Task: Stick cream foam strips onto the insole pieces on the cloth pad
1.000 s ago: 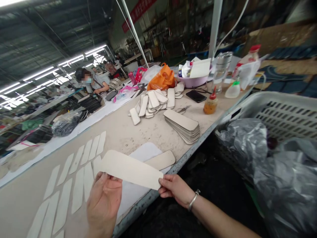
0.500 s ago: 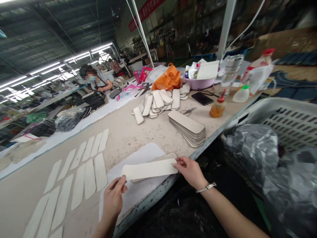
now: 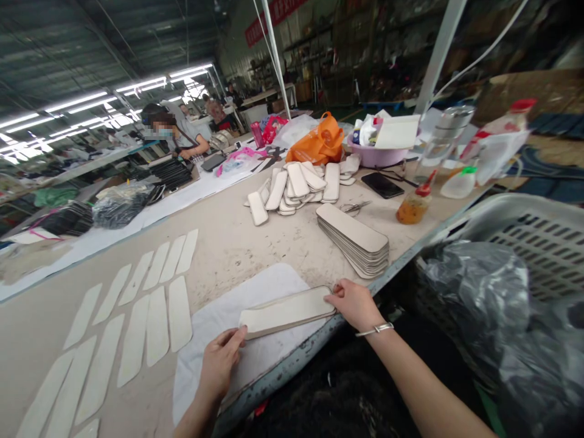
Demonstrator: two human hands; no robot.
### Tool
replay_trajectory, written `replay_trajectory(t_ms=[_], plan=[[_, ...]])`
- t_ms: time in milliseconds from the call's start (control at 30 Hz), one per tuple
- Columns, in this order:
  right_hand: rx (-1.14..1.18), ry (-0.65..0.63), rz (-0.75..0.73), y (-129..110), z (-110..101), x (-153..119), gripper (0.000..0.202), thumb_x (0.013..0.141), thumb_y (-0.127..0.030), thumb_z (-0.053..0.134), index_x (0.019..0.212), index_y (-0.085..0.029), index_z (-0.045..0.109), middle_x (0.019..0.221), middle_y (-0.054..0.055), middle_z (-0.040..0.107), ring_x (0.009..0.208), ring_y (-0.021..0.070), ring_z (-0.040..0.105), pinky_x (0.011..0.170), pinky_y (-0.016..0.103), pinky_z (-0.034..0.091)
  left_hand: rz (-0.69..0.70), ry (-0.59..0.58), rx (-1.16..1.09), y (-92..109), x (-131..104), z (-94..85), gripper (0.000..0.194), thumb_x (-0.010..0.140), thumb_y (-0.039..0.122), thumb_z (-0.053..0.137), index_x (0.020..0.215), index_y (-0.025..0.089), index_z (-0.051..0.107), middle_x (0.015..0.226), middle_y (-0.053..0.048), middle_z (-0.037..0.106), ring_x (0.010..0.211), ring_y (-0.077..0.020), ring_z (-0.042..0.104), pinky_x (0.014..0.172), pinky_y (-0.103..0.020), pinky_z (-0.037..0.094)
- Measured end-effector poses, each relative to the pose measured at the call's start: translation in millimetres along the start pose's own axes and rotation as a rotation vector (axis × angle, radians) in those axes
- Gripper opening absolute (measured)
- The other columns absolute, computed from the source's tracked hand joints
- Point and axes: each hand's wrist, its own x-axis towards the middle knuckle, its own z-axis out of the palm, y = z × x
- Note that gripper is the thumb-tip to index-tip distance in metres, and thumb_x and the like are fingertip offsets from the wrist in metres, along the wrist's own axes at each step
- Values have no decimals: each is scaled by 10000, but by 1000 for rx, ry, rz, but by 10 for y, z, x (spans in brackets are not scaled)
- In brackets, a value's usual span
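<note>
White strip point(image 3: 285, 309) lies between your hands at the near edge of the table point(image 3: 219, 258), over a beige panel point(image 3: 292, 327) whose rim shows along the near side and at the right end. Your left hand point(image 3: 223, 358) pinches the strip's left end between thumb and fingers; your right hand point(image 3: 358, 304), with a bangle point(image 3: 375, 329) at the wrist, pinches the right end the same way. Under the panel spreads a white cloth point(image 3: 274, 277). To your left, pale pieces point(image 3: 180, 313) lie flat in two slanting rows, most of them just apart. Beyond your right hand stands a neat stack point(image 3: 353, 228) of beige panels, close to the table's edge, with scissors point(image 3: 352, 208) just behind it. Further back sit a loose pile point(image 3: 296, 182) of padded pieces, an orange bag point(image 3: 317, 143), a phone point(image 3: 382, 186) and a red-tipped bottle point(image 3: 412, 208) of amber liquid. At your right, grey plastic point(image 3: 477, 274) slumps against a white crate point(image 3: 538, 234). Across the table, a masked co-worker point(image 3: 176, 139) bends over dark pieces point(image 3: 171, 173).
</note>
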Motion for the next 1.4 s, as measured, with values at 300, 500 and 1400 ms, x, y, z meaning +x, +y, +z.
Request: replay_trajectory(t_ms=[300,500,1400], plan=[[-143,-60,-5,61,12,26,202,729,-405,657,717,-230,557,672,-23,660,681,172,613,661,285,402,78,-74,427,-47,146,-349,433,782,543,520,582,176,632,566,-9,620,578,-153,552,539,-242,387],[-183,-91,-8,86,14,47,229,732,-454,642,732,-237,568,699,-21,671,699,182,622,679,298,412,272,26,442,-111,203,-317,348,785,450,550,951,177,688,869,-34,706,628,-147,592,645,-278,479],[-118,-43,-9,-51,13,-4,124,771,-332,599,706,-226,598,677,-4,689,685,179,648,644,269,439,323,-76,530,-189,426,-185,227,782,423,568,870,227,639,779,12,684,693,-176,634,685,-300,503]])
